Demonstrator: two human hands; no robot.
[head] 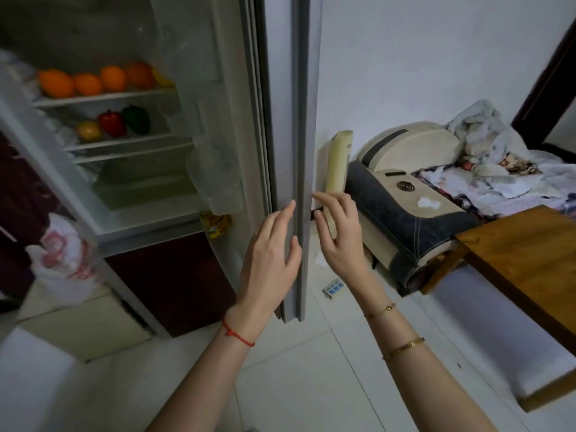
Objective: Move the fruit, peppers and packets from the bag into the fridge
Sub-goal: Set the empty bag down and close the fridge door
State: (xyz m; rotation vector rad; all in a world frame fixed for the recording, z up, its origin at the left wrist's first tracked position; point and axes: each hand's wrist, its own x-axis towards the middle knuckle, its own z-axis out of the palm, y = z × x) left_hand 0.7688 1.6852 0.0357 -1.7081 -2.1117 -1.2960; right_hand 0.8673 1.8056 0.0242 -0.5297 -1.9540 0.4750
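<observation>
The fridge stands open with its door (300,151) swung toward me, edge-on. Several oranges (88,84) line the upper shelf. On the shelf below sit a red pepper (112,122), a green pepper (137,119) and a yellowish fruit (88,131). Yellow packets (215,224) rest in the lowest door pocket. A white and red plastic bag (64,263) hangs at the fridge's left. My left hand (271,254) lies flat against the door's inner edge, fingers apart. My right hand (338,232) hovers by the outer edge, fingers spread, holding nothing.
A wooden table (523,254) juts in at the right. Behind it lie cushions (408,194) and a bed with crumpled bedding (498,169). A small blue and white box (333,288) and a scrap of paper lie on the tiled floor near the door.
</observation>
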